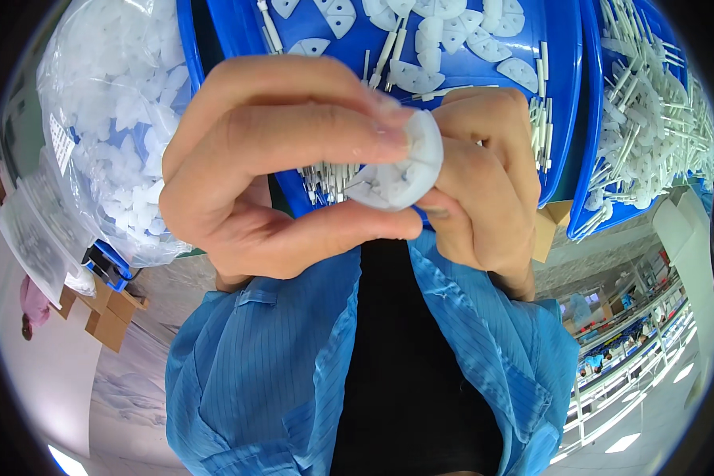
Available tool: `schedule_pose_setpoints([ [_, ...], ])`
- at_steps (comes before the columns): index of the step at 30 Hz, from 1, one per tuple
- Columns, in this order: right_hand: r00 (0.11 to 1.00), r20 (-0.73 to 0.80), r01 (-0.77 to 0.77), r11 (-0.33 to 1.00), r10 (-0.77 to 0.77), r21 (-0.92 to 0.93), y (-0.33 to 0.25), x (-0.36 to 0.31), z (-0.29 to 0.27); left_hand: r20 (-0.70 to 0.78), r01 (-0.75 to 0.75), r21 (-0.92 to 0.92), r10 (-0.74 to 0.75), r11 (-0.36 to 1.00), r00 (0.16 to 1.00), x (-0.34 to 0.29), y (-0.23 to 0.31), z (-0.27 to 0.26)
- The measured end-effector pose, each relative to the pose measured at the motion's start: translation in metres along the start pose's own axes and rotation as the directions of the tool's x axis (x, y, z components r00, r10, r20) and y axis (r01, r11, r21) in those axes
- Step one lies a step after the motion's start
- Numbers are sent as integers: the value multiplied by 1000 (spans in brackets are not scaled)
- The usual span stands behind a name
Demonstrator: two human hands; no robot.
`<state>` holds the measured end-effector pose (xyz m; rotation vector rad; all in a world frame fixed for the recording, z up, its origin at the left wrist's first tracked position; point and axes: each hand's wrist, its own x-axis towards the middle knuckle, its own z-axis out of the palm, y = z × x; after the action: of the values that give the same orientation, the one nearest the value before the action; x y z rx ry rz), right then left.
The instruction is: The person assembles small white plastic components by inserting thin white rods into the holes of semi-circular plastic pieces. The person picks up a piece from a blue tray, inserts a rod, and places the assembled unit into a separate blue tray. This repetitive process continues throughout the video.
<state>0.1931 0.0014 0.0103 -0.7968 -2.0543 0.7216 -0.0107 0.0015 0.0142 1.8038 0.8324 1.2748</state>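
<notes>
In front of my chest, a white translucent plastic piece (422, 163), rounded with ribs inside, sits between the fingertips and thumb of my left hand (254, 163). My right hand (484, 170) is closed, its curled fingers and thumb against the right side of that piece. Whatever it may pinch is hidden behind the fingers. Beneath both hands lies a blue tray (565, 95). It bears loose white wedge-shaped pieces (414, 78) with holes and several thin white-and-metal rods (543, 131). More rods (325, 181) bunch below the left hand.
At the left a clear plastic bag (119, 119) bulges with white plastic parts. To the right, another blue tray (583, 202) is heaped with pieces joined to rods (650, 127). Cardboard boxes (113, 321) stand on the left, and a person (36, 305) in pink is farther off.
</notes>
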Motion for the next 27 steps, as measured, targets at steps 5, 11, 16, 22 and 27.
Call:
schedule_pose_setpoints([
  [5,984,63,-175,977,169,124,-7,11,-16,80,-140,69,135,988,988,0,1,-5],
  [11,913,144,-407,854,381,323,-26,24,-24,144,-313,165,292,935,946,0,5,6],
  [16,897,57,-434,898,439,-76,-31,28,-29,103,-264,25,261,964,960,0,2,4],
  [22,919,170,-238,844,356,-481,-6,8,-20,-262,192,-157,-229,969,938,-3,8,17],
  [27,910,250,-144,820,329,-554,-15,20,-22,-348,353,-275,-435,894,830,-5,11,24],
])
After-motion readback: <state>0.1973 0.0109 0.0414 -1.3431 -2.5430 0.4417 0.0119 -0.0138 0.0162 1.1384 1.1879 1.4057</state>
